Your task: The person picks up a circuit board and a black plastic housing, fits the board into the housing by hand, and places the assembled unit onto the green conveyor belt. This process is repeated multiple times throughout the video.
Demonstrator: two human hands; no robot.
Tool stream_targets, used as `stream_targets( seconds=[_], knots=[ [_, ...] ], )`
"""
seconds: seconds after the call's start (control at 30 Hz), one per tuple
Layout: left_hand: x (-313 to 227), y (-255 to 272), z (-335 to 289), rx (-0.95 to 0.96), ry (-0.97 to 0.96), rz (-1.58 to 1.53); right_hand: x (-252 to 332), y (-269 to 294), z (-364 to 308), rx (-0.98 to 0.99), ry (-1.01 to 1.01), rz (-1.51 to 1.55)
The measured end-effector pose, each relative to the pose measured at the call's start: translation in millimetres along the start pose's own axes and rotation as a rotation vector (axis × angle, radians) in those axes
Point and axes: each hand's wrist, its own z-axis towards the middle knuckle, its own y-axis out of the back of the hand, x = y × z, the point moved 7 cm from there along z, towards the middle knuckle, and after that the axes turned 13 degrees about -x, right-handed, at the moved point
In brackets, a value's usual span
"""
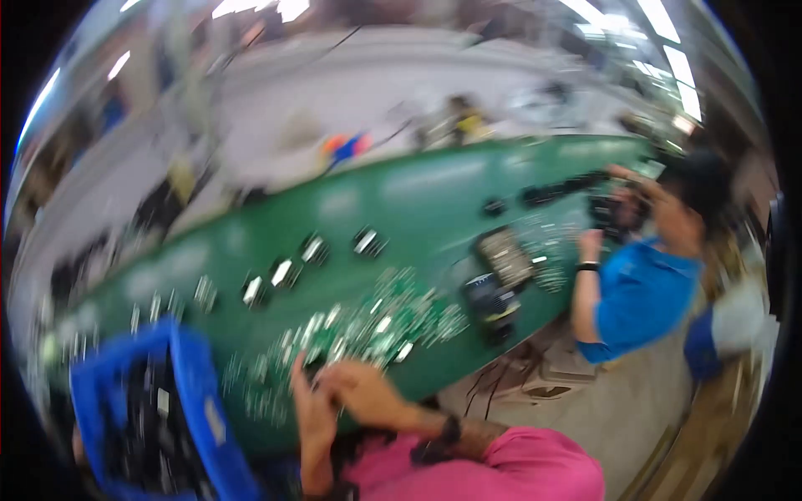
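Motion blur smears the whole picture. My left hand (314,411) is raised at the near edge of the green table, its index finger pointing up and the other fingers curled. My right hand (364,392) reaches across from the right, its closed fingertips meeting the left hand. Something small and dark seems to be between them, but I cannot make out what it is. Just beyond the hands spreads a loose pile of small green circuit boards (380,326), some with bright metallic parts.
A blue crate (188,376) of dark parts stands at the left. Several black-and-silver pieces (284,273) line the green table (418,188). A dark device (491,305) and a brownish tray (505,257) lie right of the boards. A co-worker in a blue shirt (643,288) handles dark parts at the right.
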Motion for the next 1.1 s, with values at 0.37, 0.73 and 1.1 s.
stream_targets(
  seconds=[0.37, 0.73, 1.1],
  knots=[
    [-50.9, 37.6, -7.7, 0.072, -0.201, 0.227, 23.3, -20.1, 44.9, 0.520, -0.133, 0.007],
    [-63.2, 43.9, -3.7, 0.202, -0.343, 0.460, 24.1, -46.6, 61.8, 0.777, -0.038, 0.065],
    [-65.7, 31.2, -3.9, 0.083, -0.533, 0.613, 7.5, -40.3, 54.5, 0.649, -0.300, 0.035]
  ],
)
